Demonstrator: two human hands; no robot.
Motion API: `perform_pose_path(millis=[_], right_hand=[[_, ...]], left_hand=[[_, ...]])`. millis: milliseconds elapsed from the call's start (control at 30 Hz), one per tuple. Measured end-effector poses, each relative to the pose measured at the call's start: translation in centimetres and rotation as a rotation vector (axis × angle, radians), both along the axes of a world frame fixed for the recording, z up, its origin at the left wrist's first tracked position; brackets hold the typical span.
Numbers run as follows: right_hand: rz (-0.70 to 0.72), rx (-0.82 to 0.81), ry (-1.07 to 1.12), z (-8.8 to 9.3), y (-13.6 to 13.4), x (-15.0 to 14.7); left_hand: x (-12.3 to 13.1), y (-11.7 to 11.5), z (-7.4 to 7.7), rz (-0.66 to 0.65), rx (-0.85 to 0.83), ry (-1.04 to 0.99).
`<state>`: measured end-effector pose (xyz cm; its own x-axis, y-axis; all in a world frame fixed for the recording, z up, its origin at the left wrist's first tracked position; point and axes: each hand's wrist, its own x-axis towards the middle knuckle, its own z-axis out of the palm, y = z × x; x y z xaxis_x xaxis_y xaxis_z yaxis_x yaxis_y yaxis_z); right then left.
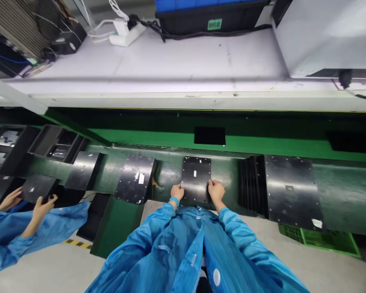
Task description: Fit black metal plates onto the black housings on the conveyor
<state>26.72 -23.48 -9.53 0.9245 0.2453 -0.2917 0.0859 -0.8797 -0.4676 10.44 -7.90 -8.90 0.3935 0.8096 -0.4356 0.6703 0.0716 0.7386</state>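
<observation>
On the green belt [171,173] in front of the person, a flat black plate [196,178] is held by both hands. The left hand [177,191] is closed on the plate's near left corner, with the fingers curled over the edge. The right hand [216,189] is closed on the near right side in the same way. The plate lies flat on the belt, and a small white sticker is seen near its middle.

More black plates are laid along the belt. One plate with a white label [136,178] is just to the left, and another plate [83,171] is further left. A big plate [293,190] is to the right, with a black ribbed part [251,183] beside it. These plates are not touched by anyone.

At the far left, another plate [36,188] is held by a co-worker's hands [42,203] in blue sleeves. Black trays [56,145] are seen behind that plate.

Behind the belt, a white shelf [183,69] is seen, with a white power strip [126,34] and a dark bin [210,16] on it.

The work looks to be in the middle. The plate is already gripped on both sides, but it is not yet lifted off the belt. Whether it is being put down or picked up cannot be told. The other plates on the belt look like they are left to be handled one by one.
</observation>
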Motion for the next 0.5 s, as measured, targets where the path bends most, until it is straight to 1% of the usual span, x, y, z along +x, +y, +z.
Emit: perform_pose_path(millis=[67, 100, 167, 233, 267, 300, 333, 367, 400, 500], right_hand=[[-0.01, -0.019, -0.005, -0.2, -0.3, 0.0], [-0.014, -0.016, -0.001, -0.3, -0.5, 0.2], [-0.027, 0.006, 0.028, -0.5, -0.7, 0.5], [-0.056, 0.037, 0.07, -0.7, -0.8, 0.9], [-0.073, 0.052, 0.089, -0.8, -0.8, 0.9], [-0.09, 0.067, 0.108, -0.8, -0.7, 0.9], [-0.102, 0.084, 0.127, -0.9, -0.6, 0.9], [-0.111, 0.098, 0.15, -0.9, -0.4, 0.8], [-0.119, 0.108, 0.177, -1.0, -0.1, 0.7], [-0.167, 0.102, 0.235, -1.0, 0.9, 0.5]], left_hand=[[-0.3, -0.2, 1.1, -0.049, 0.127, 0.067], [-0.6, -0.4, 2.0, -0.039, 0.218, 0.04], [-2.0, -0.7, 4.4, 0.019, 0.451, -0.118], [-3.9, -0.4, 6.8, 0.092, 0.66, -0.345], [-4.8, 0.1, 7.6, 0.107, 0.715, -0.446], [-5.5, 0.7, 8.2, 0.105, 0.724, -0.519], [-5.7, 1.4, 8.3, 0.094, 0.687, -0.558], [-5.5, 2.2, 7.9, 0.086, 0.608, -0.565], [-4.8, 3.0, 7.2, 0.096, 0.496, -0.541], [-1.0, 4.6, 3.6, 0.21, 0.071, -0.4]])
